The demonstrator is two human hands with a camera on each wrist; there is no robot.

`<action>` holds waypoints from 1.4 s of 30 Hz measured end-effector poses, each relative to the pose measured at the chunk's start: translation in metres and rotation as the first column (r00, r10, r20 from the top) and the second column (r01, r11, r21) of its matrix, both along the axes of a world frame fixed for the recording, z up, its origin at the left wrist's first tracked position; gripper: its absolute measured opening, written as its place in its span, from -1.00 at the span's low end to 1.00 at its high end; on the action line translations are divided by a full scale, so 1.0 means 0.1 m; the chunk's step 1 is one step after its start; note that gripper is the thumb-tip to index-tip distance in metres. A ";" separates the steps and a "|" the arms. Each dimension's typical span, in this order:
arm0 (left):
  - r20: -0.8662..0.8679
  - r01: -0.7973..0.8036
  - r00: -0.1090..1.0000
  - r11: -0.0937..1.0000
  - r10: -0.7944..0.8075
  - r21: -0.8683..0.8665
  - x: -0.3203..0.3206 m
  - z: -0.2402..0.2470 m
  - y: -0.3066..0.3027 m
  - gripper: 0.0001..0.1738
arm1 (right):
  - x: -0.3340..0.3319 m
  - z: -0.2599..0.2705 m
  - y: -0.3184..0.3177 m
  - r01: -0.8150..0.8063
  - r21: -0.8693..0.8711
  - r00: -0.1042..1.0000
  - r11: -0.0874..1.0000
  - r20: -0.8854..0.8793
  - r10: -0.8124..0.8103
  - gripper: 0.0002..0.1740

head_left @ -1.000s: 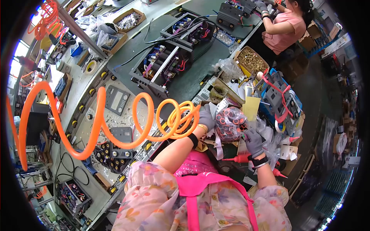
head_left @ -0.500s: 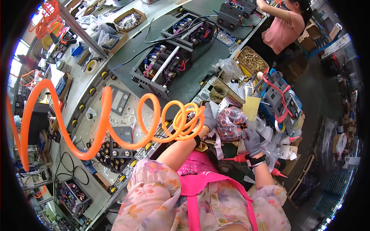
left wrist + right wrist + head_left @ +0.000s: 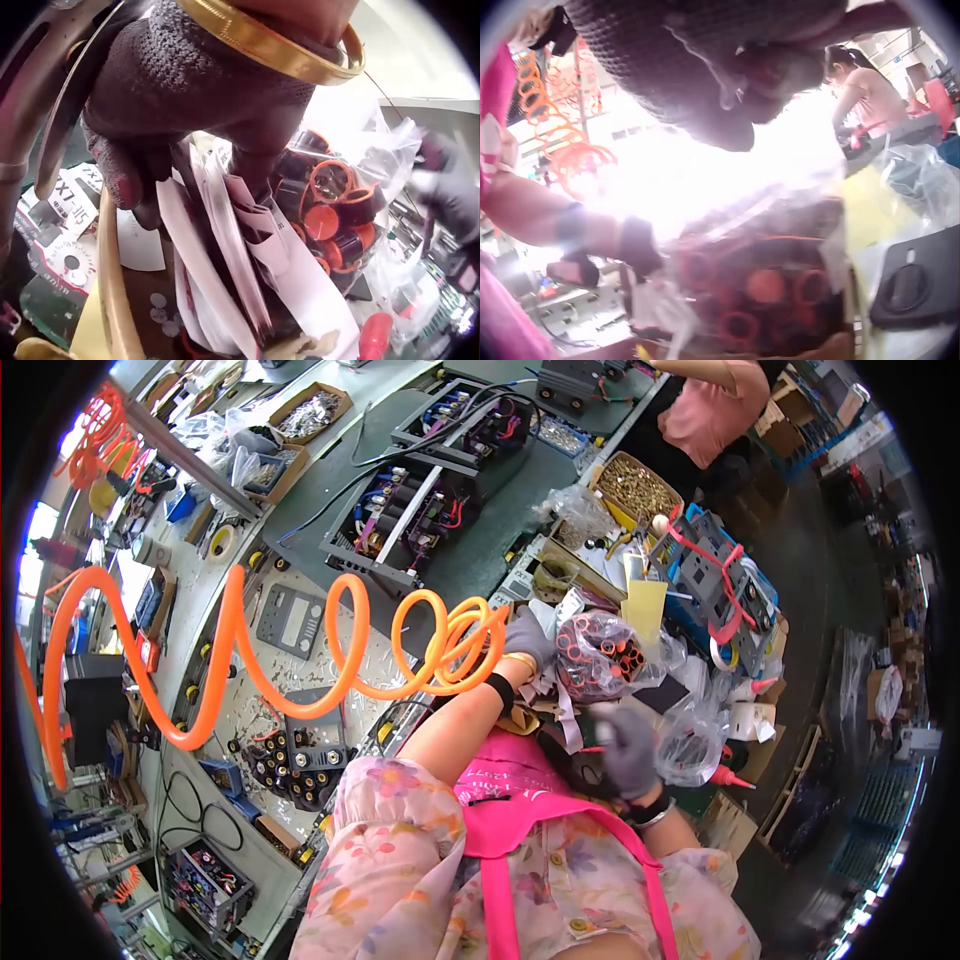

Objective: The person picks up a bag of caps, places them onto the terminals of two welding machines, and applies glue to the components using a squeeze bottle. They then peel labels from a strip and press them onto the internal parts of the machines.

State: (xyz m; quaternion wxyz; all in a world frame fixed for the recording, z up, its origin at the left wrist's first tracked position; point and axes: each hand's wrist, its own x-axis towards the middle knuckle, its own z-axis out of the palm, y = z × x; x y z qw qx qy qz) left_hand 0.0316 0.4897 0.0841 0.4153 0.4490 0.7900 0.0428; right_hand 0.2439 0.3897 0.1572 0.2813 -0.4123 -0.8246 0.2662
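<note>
My left hand, in a grey knit glove, reaches down into a cardboard box. Its fingers straddle and grip a stack of folded paper sheets in the left wrist view. Beside them lies a clear plastic bag of black and orange-red ring-shaped caps. My right hand, gloved too, is blurred between that bag and the pink apron. Close up in the right wrist view, its curled fingers show a thin shiny strip against the glove; I cannot tell whether they hold it.
An orange coiled hose hangs across the left side. Open chassis with wiring stand on the green bench. Around the bag are red-tipped bottles, crumpled clear plastic and a box of brass parts. Another person sits farther back.
My right hand has left the right edge of the bag of caps and come down toward my body. The left hand stays at the paper box. The head view has shifted slightly.
</note>
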 end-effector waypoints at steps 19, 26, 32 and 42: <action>0.188 -0.116 0.976 0.993 0.113 0.007 -0.05 -0.39 -0.01 0.28 | -0.65 -1.42 0.06 0.382 -0.765 0.920 0.519 0.263 -0.291 -0.29; 0.140 -0.087 0.986 0.996 0.089 -0.014 -0.02 -0.18 -0.04 0.19 | -0.54 -1.29 0.10 0.256 -0.929 0.866 0.268 0.096 -0.492 -0.39; 0.117 -0.111 0.986 0.992 0.118 -0.067 0.00 -0.25 0.07 0.13 | -0.61 -1.30 0.17 0.312 -0.855 0.931 0.413 0.188 -0.313 -0.50; -0.040 0.116 0.992 0.992 -0.118 -0.045 -0.05 -0.09 0.14 0.14 | -0.68 -1.08 0.27 0.046 -0.932 0.967 0.360 -0.048 -0.249 -0.46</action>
